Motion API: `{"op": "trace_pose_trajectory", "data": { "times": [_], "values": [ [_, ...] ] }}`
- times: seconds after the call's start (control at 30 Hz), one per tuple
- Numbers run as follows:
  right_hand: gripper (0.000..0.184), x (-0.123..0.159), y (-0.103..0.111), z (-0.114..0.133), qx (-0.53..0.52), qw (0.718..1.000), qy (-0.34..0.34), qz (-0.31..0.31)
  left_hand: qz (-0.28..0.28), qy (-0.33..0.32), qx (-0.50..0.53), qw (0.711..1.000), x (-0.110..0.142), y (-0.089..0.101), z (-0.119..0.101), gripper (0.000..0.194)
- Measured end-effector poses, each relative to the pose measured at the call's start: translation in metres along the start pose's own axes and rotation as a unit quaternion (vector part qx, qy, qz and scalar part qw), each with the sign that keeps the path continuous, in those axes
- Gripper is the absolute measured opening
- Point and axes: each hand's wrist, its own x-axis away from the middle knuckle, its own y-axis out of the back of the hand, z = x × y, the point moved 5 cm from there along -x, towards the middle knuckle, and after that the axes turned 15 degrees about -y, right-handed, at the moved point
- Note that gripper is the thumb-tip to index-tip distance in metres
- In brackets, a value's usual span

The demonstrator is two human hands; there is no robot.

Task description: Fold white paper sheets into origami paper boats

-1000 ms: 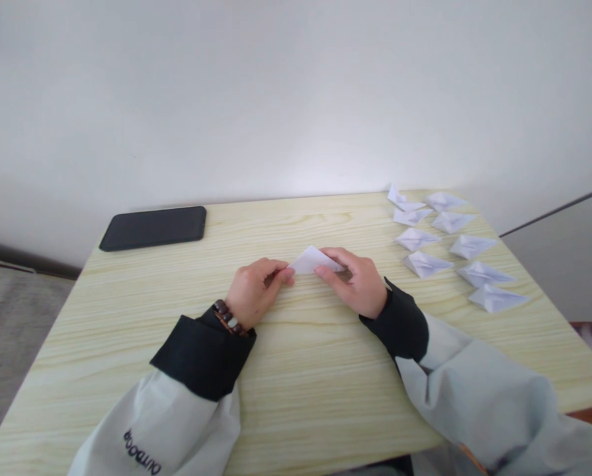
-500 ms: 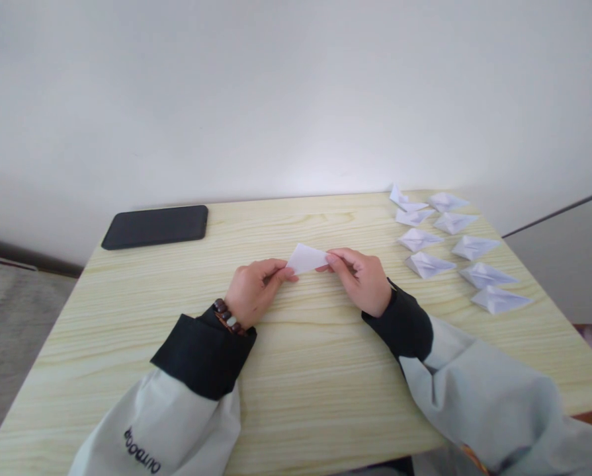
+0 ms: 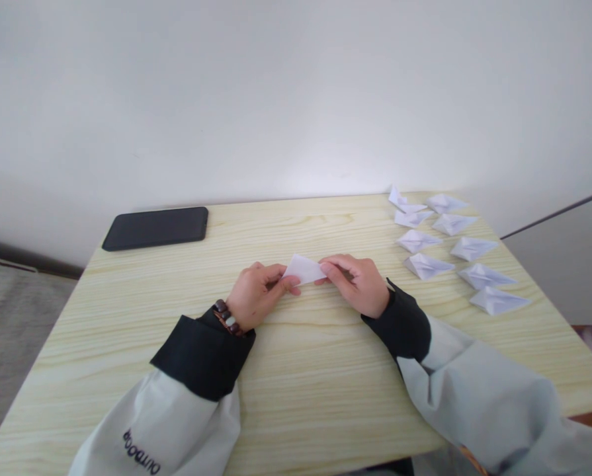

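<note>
A small folded piece of white paper (image 3: 303, 268) is held between my two hands over the middle of the table. My left hand (image 3: 259, 293) pinches its left corner between thumb and fingers. At the right corner, the thumb and fingers of my right hand (image 3: 354, 281) are closed on the same paper. My fingertips hide both ends of it. Several folded white paper pieces (image 3: 428, 266), pointed at one end, lie in two rough columns to the right of my right hand.
A black phone (image 3: 155, 228) lies flat at the back left of the pale wooden table (image 3: 296, 390). Behind the table's far edge rises a white wall (image 3: 296, 99). One paper piece (image 3: 397, 197) at the back right has a raised tip.
Between my hands the folded paper has come slightly lower and nearer to me, tilting a little. My fingers have shifted slightly on its corners; both hands still hold it.
</note>
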Motion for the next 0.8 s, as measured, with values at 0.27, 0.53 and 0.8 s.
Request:
{"op": "trace_pose_trajectory", "data": {
  "times": [0.27, 0.53, 0.8],
  "values": [
    [0.019, 0.0004, 0.0011, 0.0014, 0.024, 0.999, -0.020, -0.027, -0.018, 0.031, 0.000, 0.999, 0.0008, 0.0005, 0.0002, 0.034],
    [0.020, -0.0007, 0.0068, -0.0069, -0.044, 0.994, -0.071, -0.077, -0.012, -0.008, 0.077, 0.997, 0.0019, 0.0046, -0.0008, 0.043],
    [0.019, 0.0014, 0.0067, -0.0044, -0.012, 0.996, -0.053, -0.070, -0.010, 0.006, 0.007, 1.000, 0.0027, 0.0016, 0.0034, 0.030]
  ]
}}
